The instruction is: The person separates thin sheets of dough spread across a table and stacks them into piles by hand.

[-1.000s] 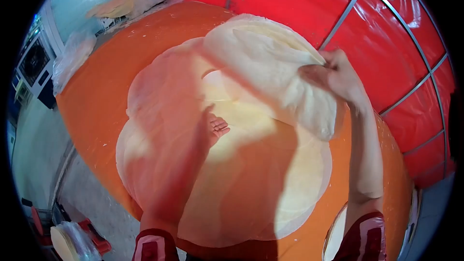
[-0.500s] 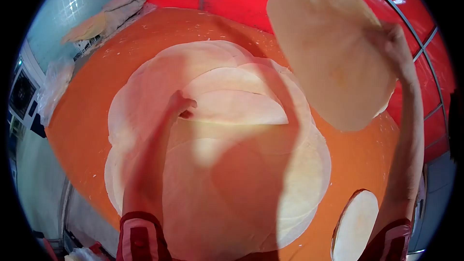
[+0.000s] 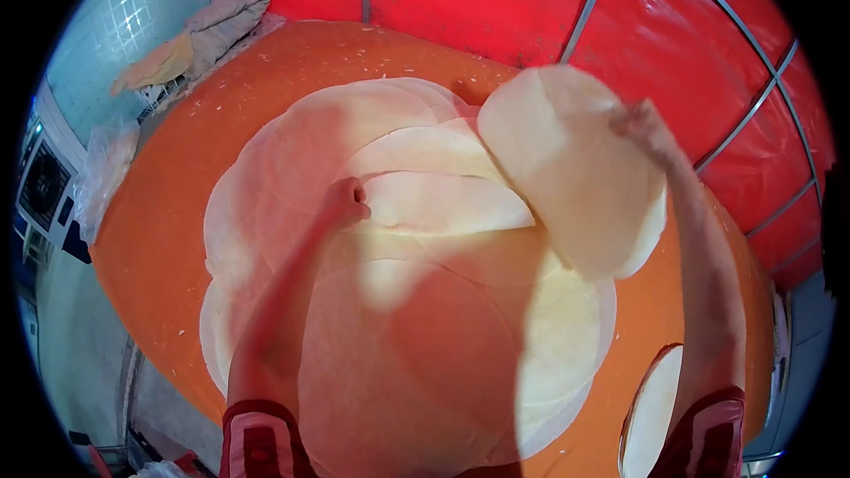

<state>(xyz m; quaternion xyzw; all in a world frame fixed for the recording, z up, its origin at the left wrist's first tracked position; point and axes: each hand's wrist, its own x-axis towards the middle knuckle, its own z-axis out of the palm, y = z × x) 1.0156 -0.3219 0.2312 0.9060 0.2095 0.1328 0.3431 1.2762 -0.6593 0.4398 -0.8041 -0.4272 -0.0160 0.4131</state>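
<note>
Thin round dough sheets (image 3: 407,363) overlap in a wide layer on an orange surface. Near the middle of the layer lies a folded sheet (image 3: 443,204), and my left hand (image 3: 347,202) is closed at its left end, fingers pressed together. On the right, my right hand (image 3: 639,124) pinches the upper right edge of a large round sheet (image 3: 575,168), which hangs tilted with its lower part at the right side of the layer. My right fingertips are blurred.
The orange table (image 3: 159,239) has scattered white flakes. A folded cloth (image 3: 221,26) and clear plastic (image 3: 108,173) are at the back left. Another pale round (image 3: 651,412) lies at the lower right. Red sheeting (image 3: 478,0) on metal bars rises behind.
The sheet in my right hand swung up to the right, then came down toward the layer. My left hand, open earlier, has closed at the folded sheet, which the lifted sheet's move uncovered.
</note>
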